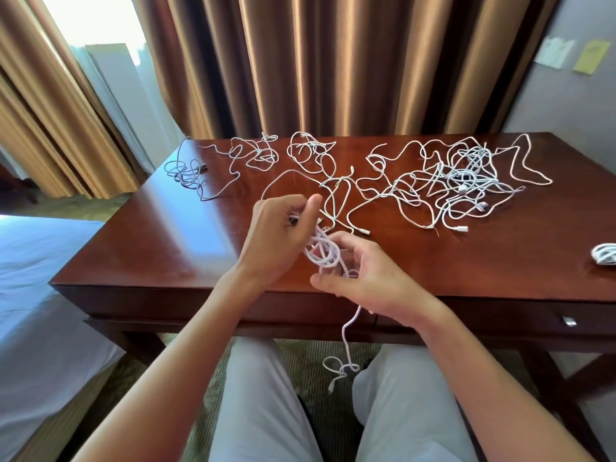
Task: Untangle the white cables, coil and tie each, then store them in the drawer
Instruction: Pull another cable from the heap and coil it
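Note:
Both hands work one white cable above the desk's front edge. My left hand pinches its upper loops between thumb and fingers. My right hand curls around the lower loops, and the loose tail hangs down past the desk front to a small knot between my knees. A big tangle of white cables spreads over the right half of the desk. Smaller tangles lie at the back middle, with a greyish cable at the back left. A coiled white cable lies at the right edge.
The dark wooden desk has a closed drawer with a metal pull at the front right. Brown curtains hang behind it. A bed with a white sheet stands to the left. My legs are under the desk's front.

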The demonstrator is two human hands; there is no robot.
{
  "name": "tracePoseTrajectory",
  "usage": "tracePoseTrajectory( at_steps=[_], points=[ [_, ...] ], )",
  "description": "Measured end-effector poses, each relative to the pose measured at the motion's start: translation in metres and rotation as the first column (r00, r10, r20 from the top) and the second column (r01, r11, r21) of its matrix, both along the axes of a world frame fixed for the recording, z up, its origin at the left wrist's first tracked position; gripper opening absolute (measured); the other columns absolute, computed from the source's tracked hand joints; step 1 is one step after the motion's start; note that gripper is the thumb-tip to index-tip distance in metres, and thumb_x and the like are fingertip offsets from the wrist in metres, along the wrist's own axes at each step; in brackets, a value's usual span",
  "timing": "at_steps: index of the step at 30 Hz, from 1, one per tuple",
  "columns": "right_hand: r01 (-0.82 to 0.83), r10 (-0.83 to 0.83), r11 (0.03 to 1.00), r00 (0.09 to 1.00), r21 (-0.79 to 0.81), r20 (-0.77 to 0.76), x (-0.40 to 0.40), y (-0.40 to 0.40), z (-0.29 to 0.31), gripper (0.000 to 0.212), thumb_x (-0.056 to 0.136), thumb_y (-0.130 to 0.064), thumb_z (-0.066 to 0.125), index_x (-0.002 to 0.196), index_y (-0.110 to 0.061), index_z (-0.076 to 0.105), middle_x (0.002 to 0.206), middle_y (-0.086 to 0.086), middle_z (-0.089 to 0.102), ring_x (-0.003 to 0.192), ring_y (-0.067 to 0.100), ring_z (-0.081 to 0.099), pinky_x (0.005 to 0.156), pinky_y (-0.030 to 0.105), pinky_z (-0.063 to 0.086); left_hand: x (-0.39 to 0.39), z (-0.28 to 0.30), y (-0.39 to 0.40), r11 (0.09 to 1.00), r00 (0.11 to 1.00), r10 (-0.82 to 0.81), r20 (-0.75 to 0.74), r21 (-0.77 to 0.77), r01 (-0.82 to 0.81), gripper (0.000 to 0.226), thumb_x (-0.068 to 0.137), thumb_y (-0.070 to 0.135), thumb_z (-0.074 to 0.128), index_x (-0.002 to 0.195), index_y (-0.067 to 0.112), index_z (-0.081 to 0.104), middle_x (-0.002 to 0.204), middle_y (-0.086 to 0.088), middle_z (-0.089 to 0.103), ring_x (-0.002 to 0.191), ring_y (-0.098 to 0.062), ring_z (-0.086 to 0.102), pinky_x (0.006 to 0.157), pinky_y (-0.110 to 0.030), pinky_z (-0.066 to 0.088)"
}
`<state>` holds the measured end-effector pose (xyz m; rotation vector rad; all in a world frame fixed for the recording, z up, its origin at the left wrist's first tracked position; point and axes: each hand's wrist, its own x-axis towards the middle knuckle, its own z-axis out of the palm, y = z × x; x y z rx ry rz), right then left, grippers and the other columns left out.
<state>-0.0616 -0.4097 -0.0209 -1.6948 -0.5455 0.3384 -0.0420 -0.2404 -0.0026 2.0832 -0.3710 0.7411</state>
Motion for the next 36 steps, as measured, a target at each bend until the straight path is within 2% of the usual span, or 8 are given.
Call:
tracePoseTrajectory(
  at_steps=[2, 5, 9, 14, 20, 24, 30, 36],
  points=[
    [-0.05, 0.049, 0.999, 0.998, -0.002, -0.035, 0.001, -0.01, 0.002, 0.015, 0.095, -0.021, 0.07, 0.1, -0.008, 0.067, 0.067, -0.006, 0.059, 0.055, 0.004, 0.051, 0.053, 0.019, 0.039, 0.002, -0.001, 0.004, 0.998, 0.999, 0.042, 0.005, -0.035, -0.042, 0.053, 0.101, 0.019, 0.058, 0.052, 0.015, 0.04, 0.044, 0.011, 0.038, 0.042, -0.001, 0.039, 0.048, -0.017, 0.028],
    [-0.044, 0.048, 0.998, 0.996, 0.053, -0.07, 0.003, -0.019, 0.004, 0.038, 0.095, -0.047, 0.058, 0.087, -0.01, 0.067, 0.06, -0.004, 0.034, 0.047, 0.009, 0.024, 0.042, 0.023, 0.018, 0.006, 0.0, 0.01, 0.989, 0.992, 0.123, 0.019, -0.084, -0.121, 0.053, 0.101, 0.017, 0.057, 0.051, 0.017, 0.042, 0.042, 0.012, 0.041, 0.043, 0.003, 0.043, 0.048, -0.014, 0.027],
    [0.082, -0.077, 0.994, 0.995, 0.078, -0.067, 0.009, -0.024, 0.0, 0.04, 0.095, -0.05, 0.053, 0.102, -0.014, 0.067, 0.061, 0.003, 0.017, 0.041, 0.008, 0.015, 0.036, 0.016, 0.016, 0.013, -0.003, 0.018, 0.976, 0.986, 0.163, -0.035, -0.144, -0.166, 0.051, 0.101, 0.019, 0.056, 0.051, 0.011, 0.052, 0.043, 0.016, 0.053, 0.045, 0.004, 0.051, 0.049, -0.018, 0.033],
    [0.124, -0.123, 0.989, 0.992, 0.078, -0.024, 0.016, -0.038, -0.008, 0.029, 0.095, -0.038, 0.056, 0.097, -0.016, 0.075, 0.051, -0.007, 0.019, 0.037, 0.007, 0.016, 0.036, 0.017, 0.014, 0.022, -0.01, 0.037, 0.931, 0.97, 0.219, -0.103, -0.276, -0.239, 0.056, 0.098, 0.027, 0.056, 0.053, -0.004, 0.047, 0.048, -0.024, 0.051, 0.047, -0.015, 0.042, 0.047, -0.035, 0.031],
    [0.147, -0.147, 0.989, 0.989, 0.03, 0.006, 0.019, -0.051, -0.008, 0.029, 0.099, -0.034, 0.053, 0.087, -0.014, 0.069, 0.049, -0.008, 0.019, 0.038, 0.006, 0.015, 0.037, 0.018, 0.014, 0.023, -0.011, 0.046, 0.891, 0.958, 0.189, -0.218, -0.373, -0.26, 0.053, 0.096, 0.026, 0.058, 0.05, 0.001, 0.05, 0.04, 0.003, 0.047, 0.041, -0.014, 0.036, 0.05, -0.028, 0.029],
    [0.194, -0.188, 0.98, 0.977, -0.053, 0.099, 0.021, -0.053, -0.007, 0.029, 0.104, -0.029, 0.052, 0.086, -0.014, 0.07, 0.048, -0.009, 0.024, 0.041, 0.008, 0.018, 0.04, 0.02, 0.018, 0.022, -0.009, 0.043, 0.889, 0.959, 0.199, -0.202, -0.375, -0.264, 0.054, 0.096, 0.025, 0.059, 0.054, -0.007, 0.049, 0.045, -0.009, 0.047, 0.043, -0.015, 0.036, 0.051, -0.03, 0.03],
    [0.19, -0.189, 0.982, 0.977, 0.002, 0.101, 0.018, -0.037, -0.001, 0.018, 0.106, -0.024, 0.049, 0.11, -0.017, 0.065, 0.058, -0.004, 0.044, 0.052, 0.014, 0.035, 0.051, 0.03, 0.032, 0.018, -0.009, 0.02, 0.935, 0.966, 0.191, -0.172, -0.266, -0.232, 0.057, 0.099, 0.022, 0.057, 0.044, 0.013, 0.041, 0.044, -0.014, 0.051, 0.041, -0.01, 0.036, 0.048, -0.028, 0.029],
    [0.248, -0.219, 0.937, 0.966, 0.246, -0.138, 0.018, -0.018, 0.001, 0.013, 0.108, -0.019, 0.041, 0.119, -0.019, 0.049, 0.062, 0.002, 0.051, 0.051, 0.008, 0.037, 0.053, 0.024, 0.03, 0.016, -0.01, 0.008, 0.946, 0.974, 0.124, -0.191, -0.272, -0.174, 0.055, 0.1, 0.024, 0.057, 0.055, -0.007, 0.045, 0.05, -0.025, 0.048, 0.043, -0.008, 0.038, 0.048, -0.027, 0.027]
  ],
)
